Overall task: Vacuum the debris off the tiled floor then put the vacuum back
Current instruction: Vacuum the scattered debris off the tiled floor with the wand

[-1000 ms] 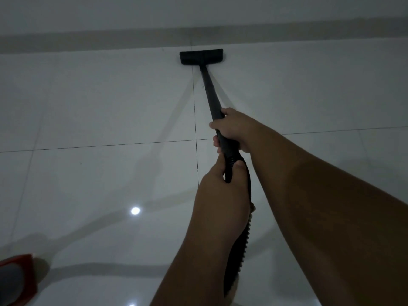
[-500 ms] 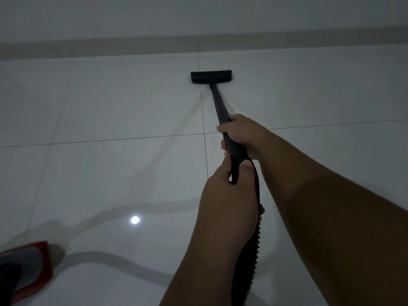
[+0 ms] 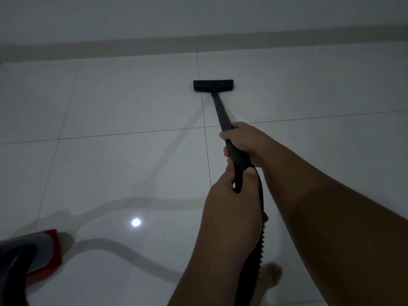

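A black vacuum wand [image 3: 220,111] runs from my hands to its flat black floor head [image 3: 213,85], which rests on the glossy white tiled floor [image 3: 114,102] beside a grout line. My right hand [image 3: 245,140] grips the wand higher up. My left hand [image 3: 231,206] grips the lower end where the ribbed black hose [image 3: 254,257] begins; the hose drops down behind my left forearm. The room is dim, and no debris stands out on the tiles.
The red and grey vacuum body [image 3: 33,255] sits on the floor at the bottom left. A beige skirting strip [image 3: 110,48] and a pale wall run along the far edge. A ceiling light reflection [image 3: 136,222] glints on the tile. My foot [image 3: 272,274] shows near the hose.
The floor head has been pulled back from near the wall towards me, about one tile row. Both hands keep the same grip. The vacuum body shows further into view at the left.
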